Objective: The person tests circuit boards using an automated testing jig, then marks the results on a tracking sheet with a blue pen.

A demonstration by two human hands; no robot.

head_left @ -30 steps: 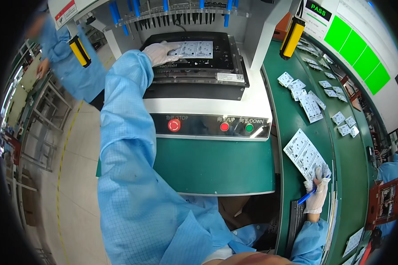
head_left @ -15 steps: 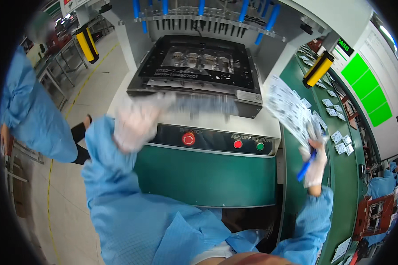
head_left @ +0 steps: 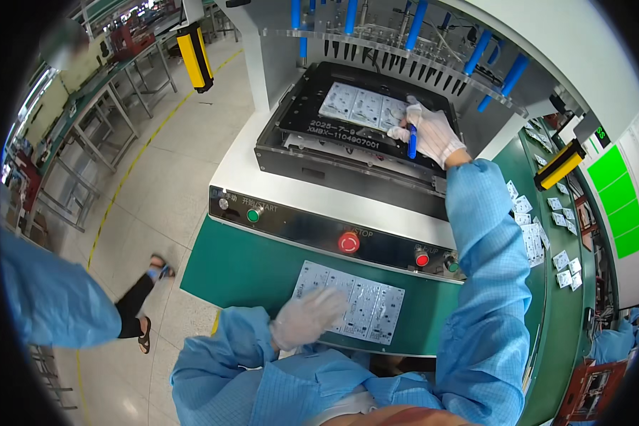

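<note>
My gloved right hand (head_left: 431, 133) reaches into the test machine, its fingers closed round a blue pen (head_left: 412, 144). Its fingertips are at the right end of a white circuit board panel (head_left: 358, 106), which lies in the recess of a black fixture (head_left: 302, 106). Down at the front, my gloved left hand (head_left: 309, 317) is over the left part of a second white circuit board panel (head_left: 366, 309) on the green mat (head_left: 227, 266). The left fingers look stretched out and slightly blurred; whether they touch that panel I cannot tell.
A control strip with a red stop button (head_left: 348, 242) runs between fixture and mat. Blue rods (head_left: 416, 25) and dark pins hang above the fixture. Yellow-black posts (head_left: 195, 58) flank the machine. More boards (head_left: 532, 241) lie on the right bench. Another person's blue sleeve (head_left: 57, 284) is at left.
My right hand has moved from the right side, where it held a panel and the pen, into the fixture. A panel now fills the recess. My left hand has come down to the mat.
</note>
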